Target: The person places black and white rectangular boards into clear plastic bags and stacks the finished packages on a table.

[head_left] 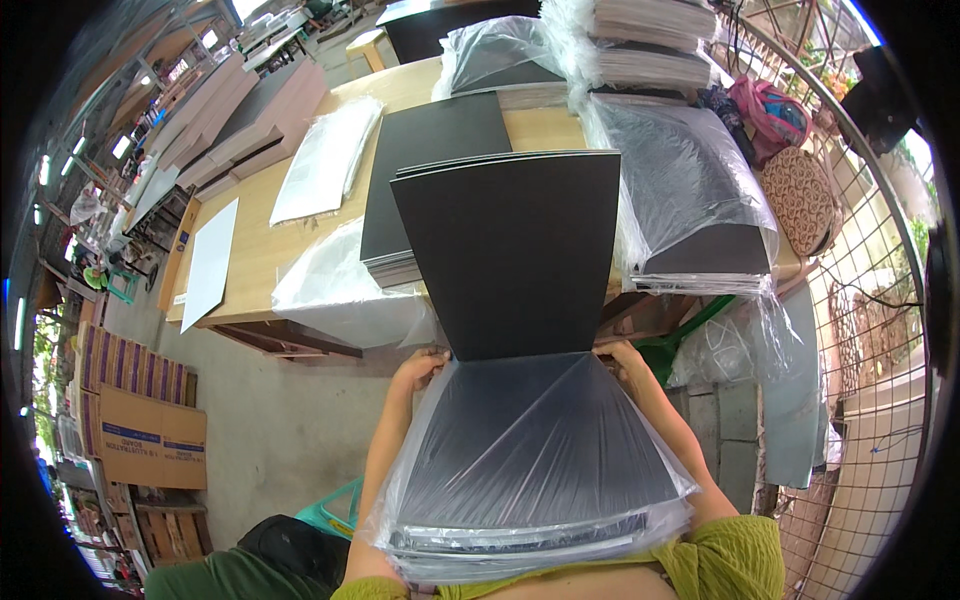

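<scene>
A stack of black boards (510, 240) stands tilted in front of me, its lower end at the mouth of a clear plastic bag (530, 440). The bag lies toward my body over more dark, pale-edged boards. My left hand (425, 368) is closed at the left corner of the bag's mouth, pinching the plastic. On the opposite corner my right hand (622, 362) also grips the bag's edge, its fingers partly hidden. Behind, on the table, rests another pile of black boards (440, 130).
The wooden table (545, 128) carries white plastic bags (328, 160), a white sheet (212, 265) and bagged black boards (690, 180). A patterned round bag (800, 200) sits by the wire fence at right. Cardboard boxes (150, 435) stand at left.
</scene>
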{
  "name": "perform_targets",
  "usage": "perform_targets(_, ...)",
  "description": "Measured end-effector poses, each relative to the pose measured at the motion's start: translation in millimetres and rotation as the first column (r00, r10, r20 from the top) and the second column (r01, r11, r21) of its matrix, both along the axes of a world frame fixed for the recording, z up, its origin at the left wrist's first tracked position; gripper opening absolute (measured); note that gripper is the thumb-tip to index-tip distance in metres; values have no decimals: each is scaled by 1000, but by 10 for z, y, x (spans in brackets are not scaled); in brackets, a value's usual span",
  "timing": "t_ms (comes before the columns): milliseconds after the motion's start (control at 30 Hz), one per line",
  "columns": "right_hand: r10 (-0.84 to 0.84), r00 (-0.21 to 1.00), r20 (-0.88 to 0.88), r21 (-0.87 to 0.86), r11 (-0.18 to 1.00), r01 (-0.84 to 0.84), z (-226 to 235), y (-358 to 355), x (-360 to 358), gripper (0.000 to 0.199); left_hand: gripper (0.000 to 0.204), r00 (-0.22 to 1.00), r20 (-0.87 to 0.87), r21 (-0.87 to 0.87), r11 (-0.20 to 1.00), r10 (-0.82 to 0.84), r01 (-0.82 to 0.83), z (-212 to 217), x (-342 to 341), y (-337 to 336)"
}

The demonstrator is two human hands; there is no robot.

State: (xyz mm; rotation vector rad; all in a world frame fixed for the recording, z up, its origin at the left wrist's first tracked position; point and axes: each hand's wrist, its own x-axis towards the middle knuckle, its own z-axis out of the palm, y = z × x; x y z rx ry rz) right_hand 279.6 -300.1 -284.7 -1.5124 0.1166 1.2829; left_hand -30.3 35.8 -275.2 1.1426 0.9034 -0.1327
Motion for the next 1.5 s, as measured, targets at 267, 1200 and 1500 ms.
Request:
perform_targets(267, -195, 964, 183, 61, 981, 186, 208, -38, -136, 49, 23, 977, -107, 627, 775, 185, -78, 279, -282, -138)
perform_targets(1200, 613, 352, 707, -169, 630, -758, 3062, 40, -212, 40, 15, 742, -104, 957, -137, 662, 256, 2064, -614, 1764)
perform_targets(1500, 232, -135, 963, -180, 182, -967, 3948, 1701, -980, 30, 47, 863, 419, 897, 18, 281, -442, 2667, -856, 1457)
